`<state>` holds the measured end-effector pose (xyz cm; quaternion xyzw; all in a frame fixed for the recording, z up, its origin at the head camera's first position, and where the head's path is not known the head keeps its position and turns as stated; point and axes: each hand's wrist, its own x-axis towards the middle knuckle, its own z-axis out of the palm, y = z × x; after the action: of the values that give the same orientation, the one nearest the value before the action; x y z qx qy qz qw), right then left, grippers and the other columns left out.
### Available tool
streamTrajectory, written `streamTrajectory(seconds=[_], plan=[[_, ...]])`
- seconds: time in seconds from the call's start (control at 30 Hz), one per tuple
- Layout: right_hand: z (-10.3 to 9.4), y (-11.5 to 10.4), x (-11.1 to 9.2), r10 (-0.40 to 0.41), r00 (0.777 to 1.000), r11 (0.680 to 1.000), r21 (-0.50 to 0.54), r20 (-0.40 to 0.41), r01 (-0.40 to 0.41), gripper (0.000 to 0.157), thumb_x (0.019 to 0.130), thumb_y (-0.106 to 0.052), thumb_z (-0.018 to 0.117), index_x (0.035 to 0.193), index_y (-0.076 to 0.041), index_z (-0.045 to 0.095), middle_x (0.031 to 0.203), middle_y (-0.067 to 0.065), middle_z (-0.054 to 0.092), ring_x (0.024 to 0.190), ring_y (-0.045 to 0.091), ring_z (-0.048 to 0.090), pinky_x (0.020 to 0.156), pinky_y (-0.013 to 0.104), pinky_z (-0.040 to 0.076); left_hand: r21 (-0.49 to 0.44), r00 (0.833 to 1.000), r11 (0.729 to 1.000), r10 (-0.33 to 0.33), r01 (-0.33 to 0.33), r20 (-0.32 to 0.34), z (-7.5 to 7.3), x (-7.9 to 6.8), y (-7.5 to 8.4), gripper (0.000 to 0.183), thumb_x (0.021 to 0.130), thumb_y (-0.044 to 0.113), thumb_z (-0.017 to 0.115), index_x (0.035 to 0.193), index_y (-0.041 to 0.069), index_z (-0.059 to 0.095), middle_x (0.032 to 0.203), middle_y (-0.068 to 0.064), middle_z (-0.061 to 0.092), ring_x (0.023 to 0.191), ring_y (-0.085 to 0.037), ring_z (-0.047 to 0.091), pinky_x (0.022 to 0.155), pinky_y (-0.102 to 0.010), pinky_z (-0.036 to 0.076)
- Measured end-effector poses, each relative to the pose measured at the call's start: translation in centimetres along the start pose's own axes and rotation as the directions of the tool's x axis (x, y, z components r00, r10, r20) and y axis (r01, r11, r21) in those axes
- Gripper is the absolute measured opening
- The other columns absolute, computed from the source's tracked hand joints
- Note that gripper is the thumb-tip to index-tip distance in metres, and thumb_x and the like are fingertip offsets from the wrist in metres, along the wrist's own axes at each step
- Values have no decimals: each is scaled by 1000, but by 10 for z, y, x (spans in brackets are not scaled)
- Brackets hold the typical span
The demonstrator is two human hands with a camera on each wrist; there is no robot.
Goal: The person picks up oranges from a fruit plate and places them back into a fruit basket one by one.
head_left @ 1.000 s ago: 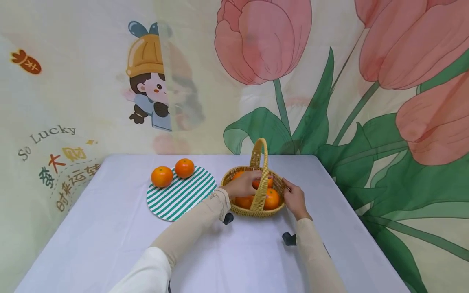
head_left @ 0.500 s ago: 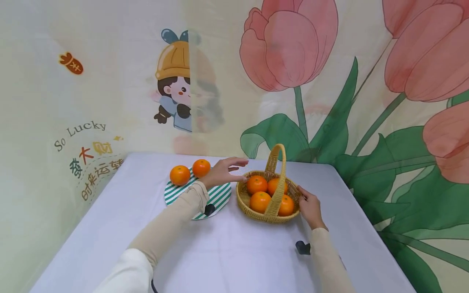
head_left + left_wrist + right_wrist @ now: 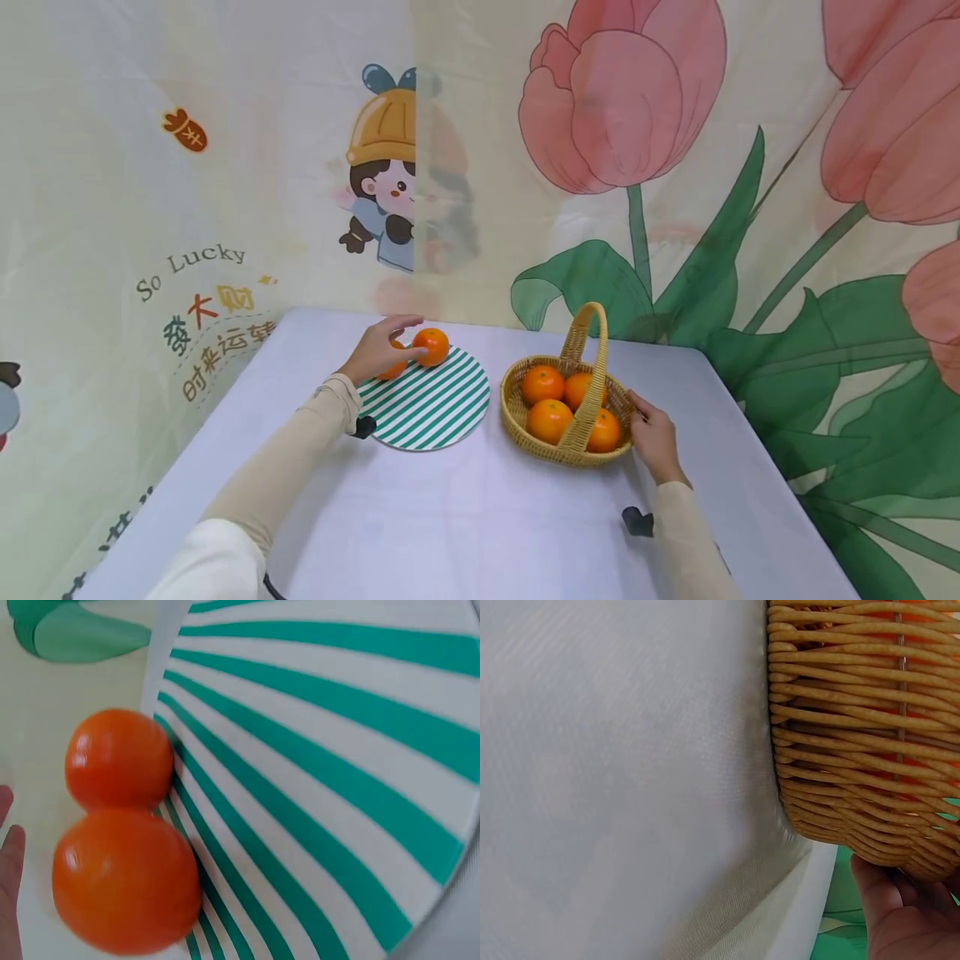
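Two oranges sit touching on a round green-and-white striped mat (image 3: 442, 408). My left hand (image 3: 377, 352) hovers over the left orange (image 3: 392, 370) with thumb and fingers spread apart, partly hiding it in the head view. The right orange (image 3: 431, 347) lies just past the fingertips. In the left wrist view, fingertips (image 3: 10, 877) show at the left edge, apart from both the nearer orange (image 3: 126, 881) and the farther one. My right hand (image 3: 655, 437) pinches the right rim of a wicker basket (image 3: 525, 442), its thumb (image 3: 877, 889) against the weave.
Several oranges (image 3: 549, 421) lie in the basket, under its tall arched handle (image 3: 600, 354). A white cloth (image 3: 450, 517) covers the table. Behind it hangs a printed backdrop (image 3: 480, 125) with tulips and a cartoon figure.
My left hand has left the basket's oranges and moved left to the mat, fingers spread. My right hand stays at the basket rim. The head view has turned left.
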<state>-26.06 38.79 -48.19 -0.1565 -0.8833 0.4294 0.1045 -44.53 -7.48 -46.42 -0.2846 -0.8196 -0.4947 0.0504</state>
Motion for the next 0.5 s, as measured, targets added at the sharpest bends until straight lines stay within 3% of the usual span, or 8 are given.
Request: streamTrajectory(seconds=[0.2,0.37,0.5], plan=[[-3,1,-1,14,1000,1000,16,-18,-14,50,100,-8,33,149,-10,39,152,16,36,116,31,44,57,27,40,65,995,995,-64,69,-76,-12,-1,-15,67,83,28,80,142,17,51,145,-2,47,135,-25,40,110,-48,33],[-1,1,0,-8,999,1000,-3,-40,8,49,99,-7,35,147,-8,42,149,17,39,116,28,45,68,28,41,74,983,982,-165,171,-81,-14,-8,-28,77,81,31,81,147,18,44,151,-5,40,137,-30,35,111,-53,29],[1,0,0,4,999,1000,3,-32,-4,49,99,-8,35,148,-9,41,150,16,38,126,27,42,76,31,43,52,968,968,-241,245,-71,-13,-14,-41,84,79,35,82,149,19,40,152,-6,37,136,-35,35,111,-53,30]])
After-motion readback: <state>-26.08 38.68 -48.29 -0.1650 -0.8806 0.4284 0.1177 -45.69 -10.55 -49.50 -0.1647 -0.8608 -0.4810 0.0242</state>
